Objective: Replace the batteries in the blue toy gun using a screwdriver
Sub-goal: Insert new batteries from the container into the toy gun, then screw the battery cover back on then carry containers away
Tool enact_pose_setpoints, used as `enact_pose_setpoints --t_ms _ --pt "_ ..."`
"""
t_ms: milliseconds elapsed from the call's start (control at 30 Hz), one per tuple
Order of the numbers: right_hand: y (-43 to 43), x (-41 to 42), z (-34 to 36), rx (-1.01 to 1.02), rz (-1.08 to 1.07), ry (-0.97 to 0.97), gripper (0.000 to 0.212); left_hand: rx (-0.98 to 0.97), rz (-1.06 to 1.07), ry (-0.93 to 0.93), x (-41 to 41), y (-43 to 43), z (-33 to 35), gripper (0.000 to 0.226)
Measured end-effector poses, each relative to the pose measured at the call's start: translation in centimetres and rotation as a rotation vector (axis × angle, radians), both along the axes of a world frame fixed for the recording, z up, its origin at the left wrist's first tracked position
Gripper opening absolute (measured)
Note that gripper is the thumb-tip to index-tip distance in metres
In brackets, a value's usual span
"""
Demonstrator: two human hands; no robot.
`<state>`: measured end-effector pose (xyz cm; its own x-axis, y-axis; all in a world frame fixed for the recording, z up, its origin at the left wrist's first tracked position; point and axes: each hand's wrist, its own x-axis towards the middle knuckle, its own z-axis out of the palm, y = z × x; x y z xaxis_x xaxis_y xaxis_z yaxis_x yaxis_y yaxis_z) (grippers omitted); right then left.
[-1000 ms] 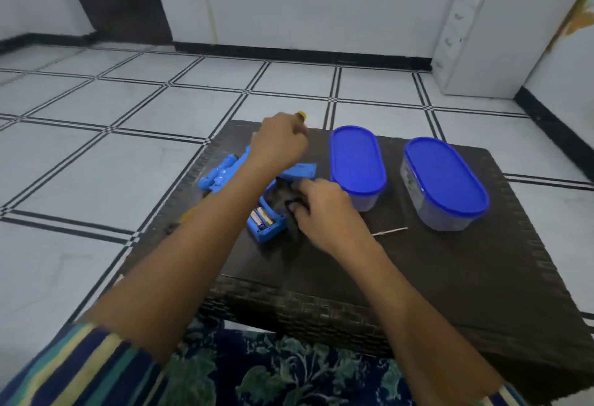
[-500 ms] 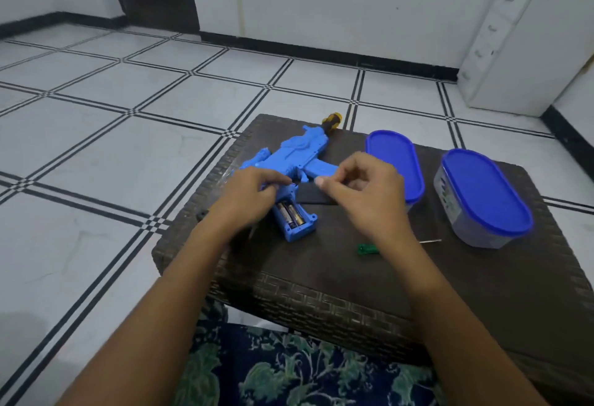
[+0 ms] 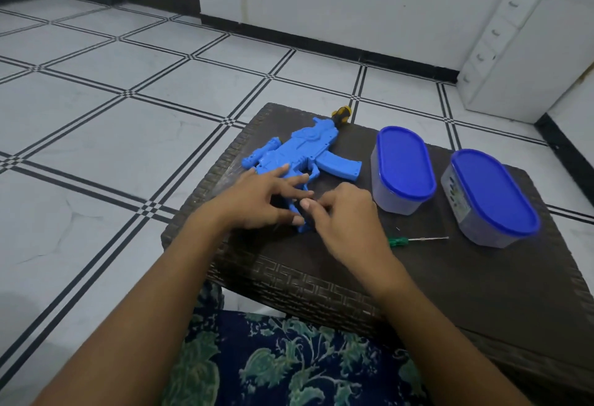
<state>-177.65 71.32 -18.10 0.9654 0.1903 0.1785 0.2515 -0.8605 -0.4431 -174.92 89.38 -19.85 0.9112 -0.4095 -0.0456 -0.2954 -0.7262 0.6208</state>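
Observation:
The blue toy gun (image 3: 308,148) lies flat on the dark wicker table (image 3: 434,283), its yellow-and-black muzzle pointing to the far edge. My left hand (image 3: 260,200) rests on the gun's grip with fingers spread and straight. My right hand (image 3: 340,216) is at the lower end of the grip, thumb and curled fingers pinching a small dark battery cover (image 3: 307,217) against it. The hands hide the battery compartment. A green-handled screwdriver (image 3: 414,239) lies on the table just right of my right hand, untouched.
Two oval plastic containers with blue lids stand on the table's right half, one (image 3: 403,161) beside the gun, the other (image 3: 491,193) nearer the right edge. White tiled floor surrounds the table. A white drawer cabinet (image 3: 514,52) stands at the back right.
My right hand came down from above the table to the gun's grip with the dark cover. The left hand's fingers spread over the grip, and the batteries went out of sight.

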Motion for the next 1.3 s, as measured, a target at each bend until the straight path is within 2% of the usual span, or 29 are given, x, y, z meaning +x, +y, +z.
enact_pose_setpoints --t_ms 67,167,233,433,500,600,700,767,867,1000,1067,1167,1300 --pt "-1.2 0.0 0.7 -0.025 0.121 0.128 0.025 -0.031 -0.005 0.005 0.1 0.1 -0.1 0.045" --pt "-2.7 0.3 1.2 -0.065 0.244 0.307 0.049 -0.071 0.019 0.021 0.3 0.0 0.1 0.037" --pt "-3.0 0.6 1.1 -0.102 0.308 0.330 0.057 -0.064 0.042 0.020 0.3 -0.2 0.1 0.035" --pt "-3.4 1.0 0.6 -0.077 0.383 0.272 0.049 0.013 0.064 -0.025 0.3 -0.7 1.1 0.051" --pt "-3.5 0.8 0.5 -0.125 0.416 0.240 0.047 0.007 0.073 -0.030 0.4 -0.6 1.2 0.052" --pt "-3.6 0.4 0.3 -0.236 0.446 0.092 0.036 -0.019 0.065 -0.016 0.5 -0.4 1.2 0.049" --pt "-3.1 0.3 0.2 -0.250 0.435 -0.016 0.026 -0.051 0.062 0.010 0.5 -0.2 1.1 0.048" --pt "-2.9 0.3 0.1 -0.240 0.447 0.011 0.025 -0.051 0.068 0.004 0.4 -0.2 1.1 0.051" --pt "-2.9 0.5 0.3 -0.186 0.447 0.112 0.034 -0.025 0.088 -0.020 0.3 -0.4 1.1 0.053" --pt "-2.4 1.2 0.1 -0.167 0.396 0.072 0.024 0.000 0.130 -0.094 0.1 -0.4 0.7 0.057" --pt "-2.2 1.6 0.0 -0.148 0.335 0.112 0.023 -0.059 0.180 -0.119 -0.1 -0.5 0.5 0.069" --pt "-2.3 2.0 0.1 -0.044 0.286 0.188 0.040 -0.168 0.254 -0.108 -0.1 -1.1 0.6 0.084" --pt "-2.3 2.0 -0.5 -0.112 0.358 0.068 0.036 -0.077 0.354 -0.164 0.7 -1.6 0.5 0.064"
